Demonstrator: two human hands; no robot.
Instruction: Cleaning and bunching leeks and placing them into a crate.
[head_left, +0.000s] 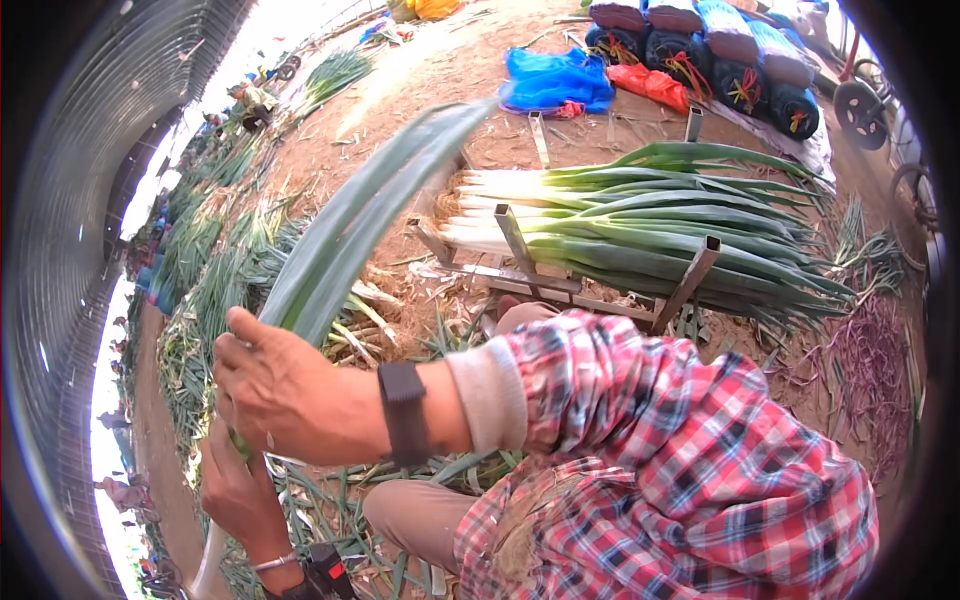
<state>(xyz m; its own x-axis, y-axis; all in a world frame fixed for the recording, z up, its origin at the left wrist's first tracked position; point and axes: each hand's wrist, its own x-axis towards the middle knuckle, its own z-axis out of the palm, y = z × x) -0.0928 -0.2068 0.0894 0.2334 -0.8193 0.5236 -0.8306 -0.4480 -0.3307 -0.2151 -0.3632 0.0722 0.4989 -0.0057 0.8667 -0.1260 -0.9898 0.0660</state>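
Note:
My right hand (290, 390), reaching across from the right with a black band at its wrist, is closed around a large green onion (345, 240). The broad green leaves slant up and to the right out of the fist, blurred at the tip. Just below it, my left hand (240, 495) has its fingers closed on the same stalk; a pale, blurred length runs down past that hand. Beyond my right forearm, a bundle of green onions (660, 215) lies in a metal rack (515, 240), white root ends left and leaves right.
Cut leaves litter the ground (330, 505) around my knee (420, 515). Loose green onions (230, 265) are heaped along the left. Rolled bundles (740, 85), a blue plastic sheet (555, 85) and an orange bag (650, 87) lie at the far right. Purple strings (870, 370) lie right.

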